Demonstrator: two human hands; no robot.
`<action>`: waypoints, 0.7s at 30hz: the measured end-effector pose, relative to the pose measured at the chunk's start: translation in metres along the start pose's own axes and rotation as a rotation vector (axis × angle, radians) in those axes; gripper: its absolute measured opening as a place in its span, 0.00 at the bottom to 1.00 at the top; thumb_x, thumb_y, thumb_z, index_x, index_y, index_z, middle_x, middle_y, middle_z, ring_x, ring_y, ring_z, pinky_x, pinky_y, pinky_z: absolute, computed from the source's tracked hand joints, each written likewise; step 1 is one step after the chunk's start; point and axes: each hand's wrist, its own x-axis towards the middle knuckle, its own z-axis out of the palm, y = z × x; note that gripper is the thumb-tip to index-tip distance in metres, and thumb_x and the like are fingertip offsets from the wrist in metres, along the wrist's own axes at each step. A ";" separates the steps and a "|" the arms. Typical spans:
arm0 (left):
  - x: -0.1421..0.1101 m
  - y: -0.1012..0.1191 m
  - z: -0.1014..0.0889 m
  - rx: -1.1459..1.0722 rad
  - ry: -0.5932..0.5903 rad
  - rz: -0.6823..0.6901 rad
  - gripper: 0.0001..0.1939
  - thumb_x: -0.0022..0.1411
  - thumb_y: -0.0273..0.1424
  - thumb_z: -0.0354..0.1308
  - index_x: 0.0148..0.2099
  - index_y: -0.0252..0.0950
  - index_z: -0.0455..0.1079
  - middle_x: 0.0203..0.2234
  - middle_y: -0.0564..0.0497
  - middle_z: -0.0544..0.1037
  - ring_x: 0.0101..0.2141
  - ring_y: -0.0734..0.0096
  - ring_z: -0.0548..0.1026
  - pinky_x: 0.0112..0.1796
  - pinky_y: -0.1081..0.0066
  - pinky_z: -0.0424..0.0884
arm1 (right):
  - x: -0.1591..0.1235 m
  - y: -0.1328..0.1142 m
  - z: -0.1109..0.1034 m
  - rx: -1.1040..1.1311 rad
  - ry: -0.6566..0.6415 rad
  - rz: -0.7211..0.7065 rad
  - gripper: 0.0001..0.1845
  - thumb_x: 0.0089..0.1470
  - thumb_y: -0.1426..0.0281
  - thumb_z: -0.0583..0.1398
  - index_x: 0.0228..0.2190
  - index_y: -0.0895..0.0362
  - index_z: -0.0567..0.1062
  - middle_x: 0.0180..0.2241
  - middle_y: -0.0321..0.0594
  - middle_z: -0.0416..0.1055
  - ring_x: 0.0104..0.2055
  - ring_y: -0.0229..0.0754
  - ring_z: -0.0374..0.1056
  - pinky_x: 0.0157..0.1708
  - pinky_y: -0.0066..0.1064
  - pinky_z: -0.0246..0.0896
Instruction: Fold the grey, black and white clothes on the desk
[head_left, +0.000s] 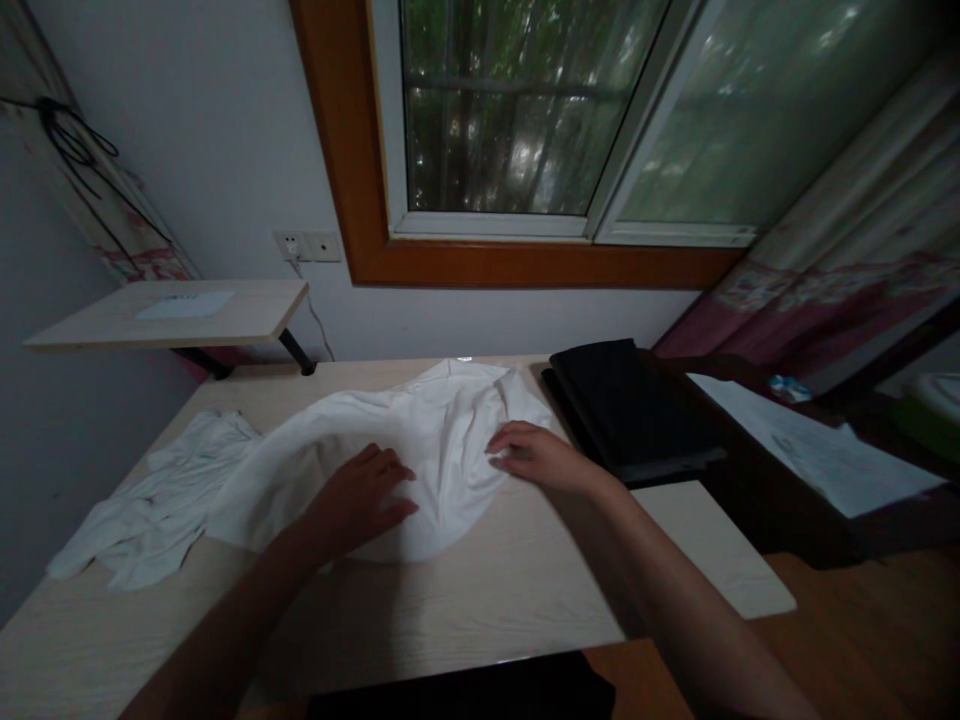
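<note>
Worktop (457,615): pale wood-grain surface, carrying a white cloth (439,440). The cloth lies spread and wrinkled across the middle, reaching the back edge; bare surface shows between it and the front edge. Its right side lies in loose folds.

Left hand (366,503): over the middle of the white cloth, thumb and fingers moderately apart, with cloth visible in the gap. Contact with the fabric cannot be confirmed.

Right hand (541,457): at the right side of the white cloth, fingers slightly bent, thumb and forefinger narrowly spaced. Whether they pinch the fabric cannot be told.

Along the left edge lies a crumpled white heap (169,505), meeting the cloth; whether it is a separate piece is unclear. At the back left corner stands a raised shelf (262,312) on dark legs, bearing a paper sheet (185,305). Toward the back right corner, dark folded items (626,405) lie stacked, near the right hand.
</note>
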 end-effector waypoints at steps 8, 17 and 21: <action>-0.009 0.023 0.030 0.044 -0.088 0.003 0.36 0.58 0.34 0.64 0.68 0.44 0.61 0.60 0.42 0.68 0.60 0.47 0.65 0.60 0.50 0.64 | -0.017 0.005 0.020 -0.318 0.012 -0.058 0.29 0.47 0.80 0.62 0.51 0.49 0.79 0.60 0.45 0.69 0.62 0.54 0.62 0.61 0.49 0.58; 0.000 0.020 0.041 0.230 -0.109 -0.057 0.28 0.62 0.17 0.49 0.63 0.39 0.67 0.53 0.43 0.75 0.54 0.56 0.71 0.56 0.57 0.68 | -0.006 0.023 0.034 -0.659 0.169 -0.059 0.22 0.55 0.77 0.63 0.51 0.50 0.79 0.52 0.43 0.76 0.56 0.52 0.65 0.55 0.47 0.58; 0.001 0.003 0.043 0.245 -0.027 -0.091 0.23 0.67 0.20 0.49 0.60 0.39 0.70 0.53 0.42 0.76 0.53 0.56 0.73 0.56 0.55 0.69 | 0.000 0.027 0.036 -0.699 0.225 -0.083 0.16 0.57 0.76 0.64 0.45 0.50 0.80 0.47 0.43 0.79 0.56 0.52 0.67 0.57 0.48 0.56</action>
